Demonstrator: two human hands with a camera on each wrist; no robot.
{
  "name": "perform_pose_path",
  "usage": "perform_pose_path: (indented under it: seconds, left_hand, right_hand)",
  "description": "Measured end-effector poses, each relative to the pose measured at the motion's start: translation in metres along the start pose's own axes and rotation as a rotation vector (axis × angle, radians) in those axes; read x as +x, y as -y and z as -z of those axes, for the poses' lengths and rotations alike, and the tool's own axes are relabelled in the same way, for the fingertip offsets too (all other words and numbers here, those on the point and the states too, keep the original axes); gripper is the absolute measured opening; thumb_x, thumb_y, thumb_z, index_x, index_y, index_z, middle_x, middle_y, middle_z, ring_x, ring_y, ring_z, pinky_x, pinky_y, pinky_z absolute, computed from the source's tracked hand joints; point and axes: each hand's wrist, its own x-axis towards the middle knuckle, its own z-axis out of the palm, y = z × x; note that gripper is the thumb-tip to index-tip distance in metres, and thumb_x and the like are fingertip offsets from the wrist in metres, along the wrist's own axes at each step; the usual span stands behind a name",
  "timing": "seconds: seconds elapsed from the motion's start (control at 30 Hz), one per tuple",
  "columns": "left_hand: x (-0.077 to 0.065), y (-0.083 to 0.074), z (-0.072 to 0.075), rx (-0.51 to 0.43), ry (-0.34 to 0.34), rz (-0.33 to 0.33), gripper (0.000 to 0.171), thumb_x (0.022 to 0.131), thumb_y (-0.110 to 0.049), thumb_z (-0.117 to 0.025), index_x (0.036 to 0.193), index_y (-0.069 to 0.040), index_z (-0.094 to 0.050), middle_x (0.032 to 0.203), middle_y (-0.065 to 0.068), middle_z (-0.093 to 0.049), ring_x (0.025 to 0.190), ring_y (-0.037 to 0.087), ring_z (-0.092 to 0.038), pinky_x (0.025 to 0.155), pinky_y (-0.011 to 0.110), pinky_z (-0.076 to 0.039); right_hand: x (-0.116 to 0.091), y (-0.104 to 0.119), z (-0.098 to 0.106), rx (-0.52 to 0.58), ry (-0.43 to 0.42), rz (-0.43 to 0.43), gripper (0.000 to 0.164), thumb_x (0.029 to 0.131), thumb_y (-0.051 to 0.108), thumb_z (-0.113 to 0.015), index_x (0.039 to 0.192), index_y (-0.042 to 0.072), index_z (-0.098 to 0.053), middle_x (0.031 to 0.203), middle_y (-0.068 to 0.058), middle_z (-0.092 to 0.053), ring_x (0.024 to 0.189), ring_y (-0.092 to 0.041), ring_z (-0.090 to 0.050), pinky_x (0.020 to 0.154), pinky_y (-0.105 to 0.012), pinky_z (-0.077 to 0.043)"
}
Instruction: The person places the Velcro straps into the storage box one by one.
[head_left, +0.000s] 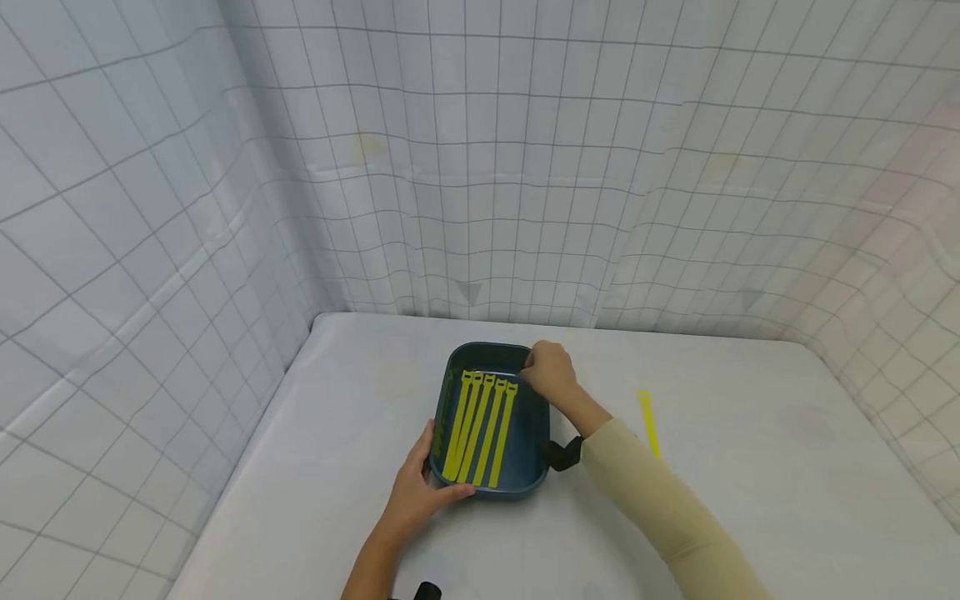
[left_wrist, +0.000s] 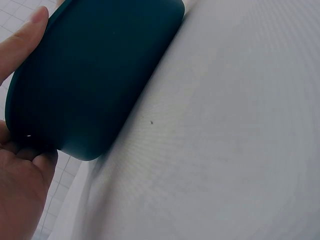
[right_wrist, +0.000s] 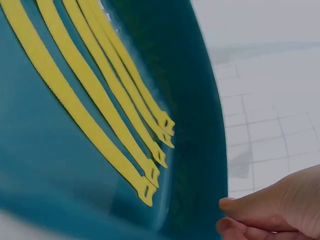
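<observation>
A dark teal plastic tray stands on the white table, and several yellow cable straps lie side by side in it, slotted heads at the far end. My left hand grips the tray's near left corner, thumb along the near rim and fingers on the left wall. With thumb and fingertips, my right hand pinches the rim at the far right corner. The right wrist view shows the strap heads close to the tray's end wall.
One more yellow strap lies on the white table to the right of the tray, its near end by the right sleeve. White gridded curtains hang behind the table and along both sides.
</observation>
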Motion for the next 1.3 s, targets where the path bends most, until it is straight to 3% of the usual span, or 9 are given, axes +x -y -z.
perform_pose_path:
  seconds: [0.17,0.37,1.3]
  left_hand:
    - [0.001,0.001,0.000,-0.005,-0.001,0.005,0.110,0.065,-0.023,-0.084,0.148,-0.007,-0.014,0.150,0.012,-0.017,0.136,0.027,-0.018,0.105,0.040,-0.023]
    - [0.001,0.002,0.000,-0.028,0.005,0.007,0.111,0.065,-0.022,-0.085,0.148,-0.008,-0.013,0.150,0.012,-0.017,0.136,0.026,-0.018,0.105,0.039,-0.023]
    - [0.001,0.003,0.000,-0.011,0.005,-0.008,0.109,0.066,-0.022,-0.084,0.148,-0.007,-0.013,0.150,0.012,-0.018,0.135,0.026,-0.019,0.105,0.039,-0.023]
  right_hand:
    - [-0.007,-0.011,0.010,0.064,-0.073,0.004,0.007,0.080,0.007,-0.069,0.079,0.000,-0.070,0.076,-0.009,-0.065,0.066,-0.021,-0.061,0.061,-0.034,-0.052]
    - [-0.016,-0.027,0.022,0.145,-0.112,-0.016,0.010,0.080,0.009,-0.070,0.082,-0.001,-0.070,0.077,-0.010,-0.066,0.071,-0.024,-0.061,0.062,-0.037,-0.051]
    - [-0.040,-0.128,0.039,0.135,-0.067,-0.130,0.013,0.081,0.003,-0.066,0.088,-0.007,-0.066,0.085,-0.018,-0.065,0.078,-0.031,-0.060,0.065,-0.039,-0.051]
